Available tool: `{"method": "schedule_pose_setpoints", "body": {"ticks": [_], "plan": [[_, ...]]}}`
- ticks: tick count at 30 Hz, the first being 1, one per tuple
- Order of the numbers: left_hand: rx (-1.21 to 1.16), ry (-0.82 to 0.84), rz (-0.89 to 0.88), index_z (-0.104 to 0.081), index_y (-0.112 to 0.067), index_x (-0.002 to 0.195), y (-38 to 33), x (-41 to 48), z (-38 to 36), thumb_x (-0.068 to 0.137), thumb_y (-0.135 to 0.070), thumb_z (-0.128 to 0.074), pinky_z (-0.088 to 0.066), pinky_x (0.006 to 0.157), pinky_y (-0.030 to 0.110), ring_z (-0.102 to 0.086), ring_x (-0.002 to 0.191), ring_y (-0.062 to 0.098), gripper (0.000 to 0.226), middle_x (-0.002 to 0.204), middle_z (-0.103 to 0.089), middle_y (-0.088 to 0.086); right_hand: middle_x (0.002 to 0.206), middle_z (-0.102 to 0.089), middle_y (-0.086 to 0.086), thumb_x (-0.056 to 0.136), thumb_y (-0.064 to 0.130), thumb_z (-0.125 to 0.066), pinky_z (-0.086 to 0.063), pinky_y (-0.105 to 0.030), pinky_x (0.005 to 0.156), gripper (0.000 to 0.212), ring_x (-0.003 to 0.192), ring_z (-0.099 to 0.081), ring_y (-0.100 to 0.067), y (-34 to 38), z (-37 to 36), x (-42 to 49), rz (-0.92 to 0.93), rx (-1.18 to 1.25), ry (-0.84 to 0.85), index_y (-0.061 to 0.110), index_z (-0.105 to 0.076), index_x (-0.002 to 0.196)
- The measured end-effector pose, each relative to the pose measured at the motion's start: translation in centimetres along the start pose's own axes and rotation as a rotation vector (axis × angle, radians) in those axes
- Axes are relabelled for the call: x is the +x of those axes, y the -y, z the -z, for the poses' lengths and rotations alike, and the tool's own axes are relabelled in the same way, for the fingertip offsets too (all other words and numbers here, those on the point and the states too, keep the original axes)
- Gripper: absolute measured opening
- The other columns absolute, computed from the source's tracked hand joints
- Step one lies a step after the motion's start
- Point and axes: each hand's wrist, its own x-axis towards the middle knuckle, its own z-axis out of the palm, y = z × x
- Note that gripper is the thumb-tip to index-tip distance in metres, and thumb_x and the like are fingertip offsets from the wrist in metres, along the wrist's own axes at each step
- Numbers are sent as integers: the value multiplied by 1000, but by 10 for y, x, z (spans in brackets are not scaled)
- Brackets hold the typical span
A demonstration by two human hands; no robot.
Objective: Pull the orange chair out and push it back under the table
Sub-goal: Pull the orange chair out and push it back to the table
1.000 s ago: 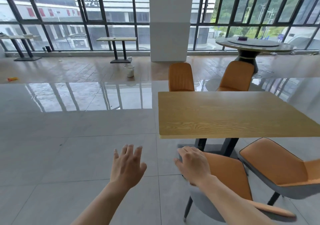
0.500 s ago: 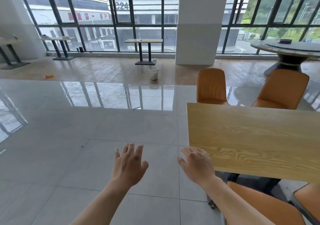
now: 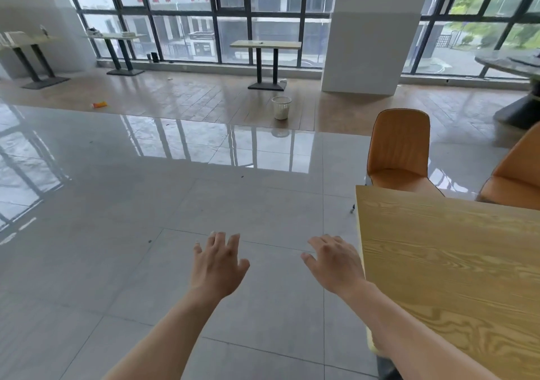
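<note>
The wooden table (image 3: 455, 262) fills the right side of the head view. Beyond its far edge stand two orange chairs, one upright (image 3: 399, 148) and one cut off by the right border (image 3: 517, 175). The near-side orange chairs are out of view, hidden below the tabletop. My left hand (image 3: 217, 262) hovers over the grey floor with fingers spread and holds nothing. My right hand (image 3: 336, 262) floats just left of the table's near corner, fingers relaxed and empty, with its forearm crossing the table edge.
Glossy grey tiles (image 3: 146, 233) stretch to the left and ahead. A white waste basket (image 3: 281, 107) stands on the wooden floor strip near a white pillar (image 3: 365, 43). Small tables (image 3: 264, 46) line the windows; a round table (image 3: 514, 63) is at the far right.
The view has swung left and up, so the near orange chairs dropped out of sight. My right hand, which was at a chair's backrest, now hangs free beside the table corner.
</note>
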Motion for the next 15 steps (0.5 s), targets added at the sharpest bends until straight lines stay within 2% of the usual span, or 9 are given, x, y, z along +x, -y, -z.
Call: {"method": "schedule_pose_setpoints", "body": {"ticks": [10,15], "plan": [[-9,48,-105,-33,-23,151,81,197,1,97,-48,-45,-19,120,56,-29,146,26,60,150,-42,6,128,-63,0,100,48,-45,-43,-42,99,44,119,-54,-24,50,-14,178,-151,23,-31,22,-56,134],[-25,57,-172,-36,-22,150,87,286,7,97,-46,-47,-22,118,55,-31,144,26,59,148,-44,6,127,-63,1,99,49,-45,-43,-41,99,45,118,-54,-24,52,-19,248,-224,46,-31,23,-55,134]]}}
